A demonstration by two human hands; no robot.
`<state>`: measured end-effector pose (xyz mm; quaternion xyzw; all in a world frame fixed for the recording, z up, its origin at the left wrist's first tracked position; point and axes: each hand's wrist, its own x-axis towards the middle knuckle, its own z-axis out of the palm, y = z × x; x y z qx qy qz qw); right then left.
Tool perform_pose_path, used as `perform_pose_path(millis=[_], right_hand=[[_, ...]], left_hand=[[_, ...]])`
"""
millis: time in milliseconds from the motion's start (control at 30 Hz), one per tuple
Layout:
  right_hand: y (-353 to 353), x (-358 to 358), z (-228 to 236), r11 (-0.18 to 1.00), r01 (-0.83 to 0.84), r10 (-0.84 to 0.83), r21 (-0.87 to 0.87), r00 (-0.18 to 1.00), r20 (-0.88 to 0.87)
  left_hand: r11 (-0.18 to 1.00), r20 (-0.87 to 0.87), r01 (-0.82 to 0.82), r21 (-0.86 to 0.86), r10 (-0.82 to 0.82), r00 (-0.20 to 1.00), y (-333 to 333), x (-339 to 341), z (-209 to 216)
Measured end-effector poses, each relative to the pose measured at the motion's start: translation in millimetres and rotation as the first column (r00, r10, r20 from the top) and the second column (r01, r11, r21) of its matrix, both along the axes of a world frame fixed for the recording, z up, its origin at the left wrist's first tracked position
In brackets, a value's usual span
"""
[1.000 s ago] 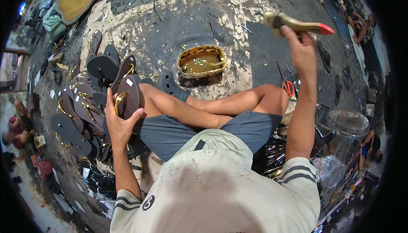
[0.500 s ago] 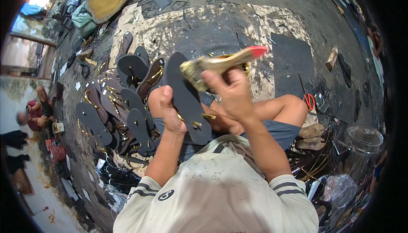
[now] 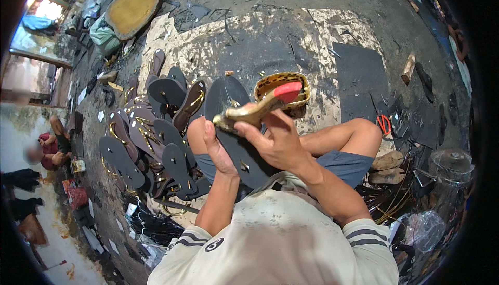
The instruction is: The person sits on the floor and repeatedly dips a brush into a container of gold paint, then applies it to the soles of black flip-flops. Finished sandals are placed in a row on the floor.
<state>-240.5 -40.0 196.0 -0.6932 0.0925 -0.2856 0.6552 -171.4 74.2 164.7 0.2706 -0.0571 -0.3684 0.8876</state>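
My left hand (image 3: 220, 151) is closed on the left edge of a dark flip-flop sole (image 3: 250, 166), thumb up, underside facing me. Small gold strap ends show near its heel. In my right hand (image 3: 283, 142) is a glue brush (image 3: 254, 111) with a wooden handle and red tip. Its brown-crusted head lies against the sole's middle, close to my left thumb. A wet-looking streak shows on the sole just beyond the brush. Past the brush handle stands an open pot (image 3: 264, 80) with a yellowish, stained rim, partly hidden by the handle.
Several gold-strapped flip-flops (image 3: 120, 161) are piled at my left. Red-handled scissors (image 3: 384, 125) and a black sheet (image 3: 359, 74) lie to the right. A yellow-topped round block (image 3: 133, 12) stands far left. Another person (image 3: 51, 147) sits by the left wall.
The brush has come down and left from near the pot onto the sole, its red tip swinging nearer. The sole has tilted and my left hand has shifted slightly right.
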Motion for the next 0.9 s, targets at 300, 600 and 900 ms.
perform_pose_path(millis=[300,600,900], right_hand=[[-26,12,21,0.959,0.131,-0.135,-0.251,0.991,0.003],[-64,29,-11,0.975,0.183,-0.202,-0.129,0.966,-0.162],[-166,11,-164,0.983,0.091,-0.161,-0.157,0.836,-0.525]], left_hand=[[0.957,-0.034,0.028,-0.29,-0.039,0.999,1,-7,8],[1.0,-0.054,0.011,0.023,-0.01,0.998,13,-26,6],[0.824,-0.167,0.403,0.398,-0.367,0.915,64,-87,-40]])
